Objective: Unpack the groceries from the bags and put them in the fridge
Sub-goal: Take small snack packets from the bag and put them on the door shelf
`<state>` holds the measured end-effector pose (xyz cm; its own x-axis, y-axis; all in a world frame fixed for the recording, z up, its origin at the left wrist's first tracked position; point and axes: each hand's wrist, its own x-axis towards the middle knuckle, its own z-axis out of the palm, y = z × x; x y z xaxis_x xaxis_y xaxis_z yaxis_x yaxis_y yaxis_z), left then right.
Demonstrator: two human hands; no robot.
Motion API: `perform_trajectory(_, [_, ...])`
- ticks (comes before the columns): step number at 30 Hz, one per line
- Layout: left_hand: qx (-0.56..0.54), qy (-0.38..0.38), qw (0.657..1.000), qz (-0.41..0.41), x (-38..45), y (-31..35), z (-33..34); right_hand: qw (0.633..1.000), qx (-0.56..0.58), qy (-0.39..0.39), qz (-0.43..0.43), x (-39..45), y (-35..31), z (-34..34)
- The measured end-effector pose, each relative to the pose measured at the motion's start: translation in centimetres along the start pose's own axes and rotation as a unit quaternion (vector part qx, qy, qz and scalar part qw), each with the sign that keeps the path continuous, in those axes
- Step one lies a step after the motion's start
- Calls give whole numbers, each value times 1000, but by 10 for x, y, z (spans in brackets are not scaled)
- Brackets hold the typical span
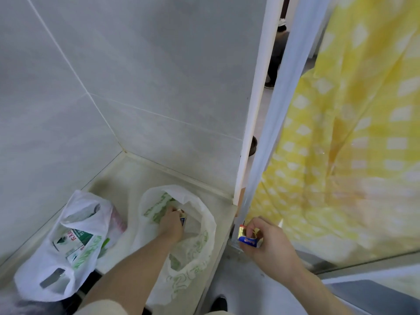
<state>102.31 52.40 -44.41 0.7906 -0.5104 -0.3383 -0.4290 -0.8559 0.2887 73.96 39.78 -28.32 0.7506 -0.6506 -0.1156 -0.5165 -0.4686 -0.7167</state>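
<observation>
Left hand (171,221) grasps small blue-gold carton (183,217) inside white bag (181,242) | right hand (261,243) pinches matching blue-gold packet (246,237).

light: bright, even, soft shadows | blur: yellow curtain (354,137) smeared | edges: wide-angle bending

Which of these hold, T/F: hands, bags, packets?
1. The left hand is inside the right bag, gripping a small packet. True.
2. The right hand is empty. False: it holds a gold-and-blue packet.
3. Two white plastic bags sit on the ledge. True.
4. The left bag is empty. False: a green-and-white carton shows inside.
5. The curtain is plain blue. False: yellow with white checks.
</observation>
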Motion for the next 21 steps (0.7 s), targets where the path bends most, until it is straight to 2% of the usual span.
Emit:
perform_trajectory(7, [-39, 20, 999, -4, -12, 18, 3, 999, 16, 3, 36, -15, 12, -16])
perform_trajectory(15, [-52, 7, 997, 51, -16, 18, -14, 997, 51, 26, 61, -27, 20, -19])
perform_trajectory(18, [-93, 23, 993, 66, -33, 20, -39, 995, 66, 45, 62, -31, 23, -21])
perform_trajectory(21, [-125, 78, 985, 93, -59, 21, -70, 992, 82, 65, 72, -36, 27, -29])
